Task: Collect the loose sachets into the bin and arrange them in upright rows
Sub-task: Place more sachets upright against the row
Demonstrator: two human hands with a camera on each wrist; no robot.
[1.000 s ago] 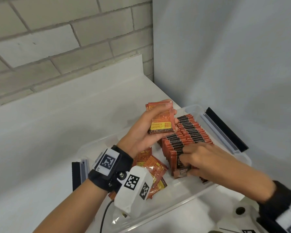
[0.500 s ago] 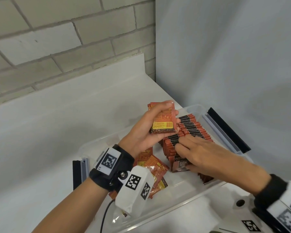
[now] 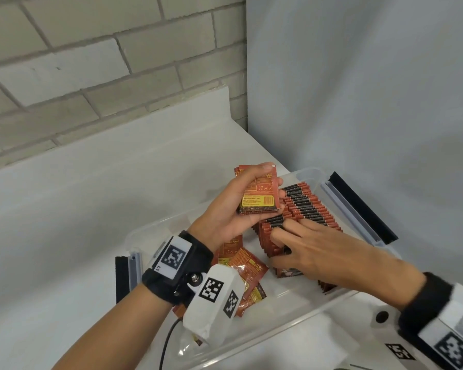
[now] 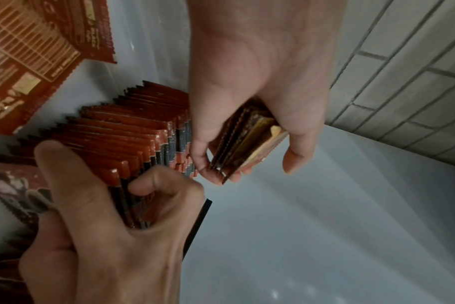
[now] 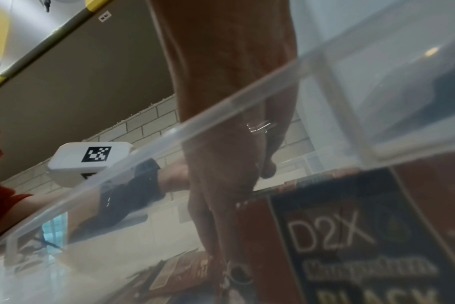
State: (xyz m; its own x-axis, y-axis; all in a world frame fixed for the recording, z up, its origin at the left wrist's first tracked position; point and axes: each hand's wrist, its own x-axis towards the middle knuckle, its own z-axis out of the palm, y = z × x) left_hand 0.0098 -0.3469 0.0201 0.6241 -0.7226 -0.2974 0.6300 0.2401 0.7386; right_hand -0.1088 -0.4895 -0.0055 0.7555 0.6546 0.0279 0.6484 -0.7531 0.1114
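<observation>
1. While the left hand (image 3: 225, 217) is raised over the clear bin (image 3: 309, 173), its thumb and fingers are curled round a small stack of sachets (image 3: 258, 194), gripping it by its edges with the printed face toward the camera.
2. Seen from the left wrist, that stack (image 4: 243, 144) is several sachets thick, pinched between thumb and fingertips.
3. Inside the bin, the upright rows of sachets (image 3: 302, 206) stand on edge, packed tightly along the side nearest the counter's right edge, beside the grey wall.
4. The right hand (image 3: 321, 252) lies on the near end of those rows, fingers bent over the sachet tops and thumb against the front sachet, clasping the end of the row.
5. Loose sachets (image 3: 247, 273) lie flat and overlapping on the bin floor, beneath the left wrist, just beside the rows.
6. The bin sits on the white counter (image 3: 91, 209) near its far right corner, where the brick wall (image 3: 91, 76) meets the grey wall.
7. A black-edged lid clip (image 3: 358, 206) stands open on the bin's right side.
</observation>
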